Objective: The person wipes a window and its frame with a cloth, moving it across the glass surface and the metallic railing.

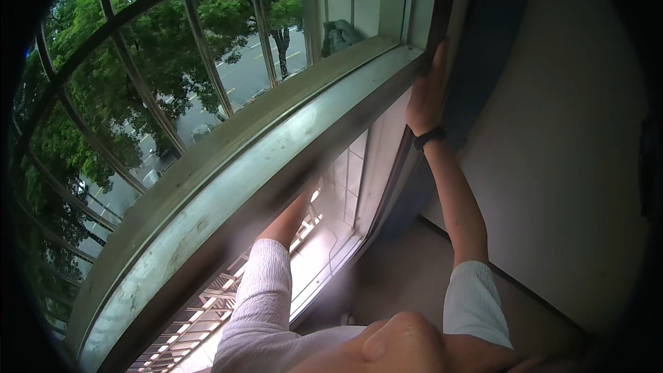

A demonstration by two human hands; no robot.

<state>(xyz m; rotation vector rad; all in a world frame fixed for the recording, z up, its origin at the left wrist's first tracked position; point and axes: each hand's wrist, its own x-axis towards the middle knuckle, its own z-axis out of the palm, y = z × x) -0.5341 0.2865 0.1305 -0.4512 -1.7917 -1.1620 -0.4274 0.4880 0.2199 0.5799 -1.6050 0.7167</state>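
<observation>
A window transom (pixel 207 207), a broad metal bar that looks bent by the lens, crosses the view. Its upper face has smudges and stains. My left forearm (pixel 287 220) reaches up behind it, and the left hand is hidden there. My right hand (pixel 429 96) lies flat and upright against the side frame of the window (pixel 437 5), with the fingers stretched along it. I see nothing held in that hand. A dark band (pixel 430 137) circles the right wrist. Both arms wear short white sleeves (pixel 264 280).
Metal security bars (pixel 202 46) stand outside the upper window, with trees (pixel 103 114) and a road beyond. A grey bundle (pixel 342 36) sits on the outer ledge. Below the transom are a bright sill (pixel 316 274) and more bars. A pale wall (pixel 559 140) rises at the right.
</observation>
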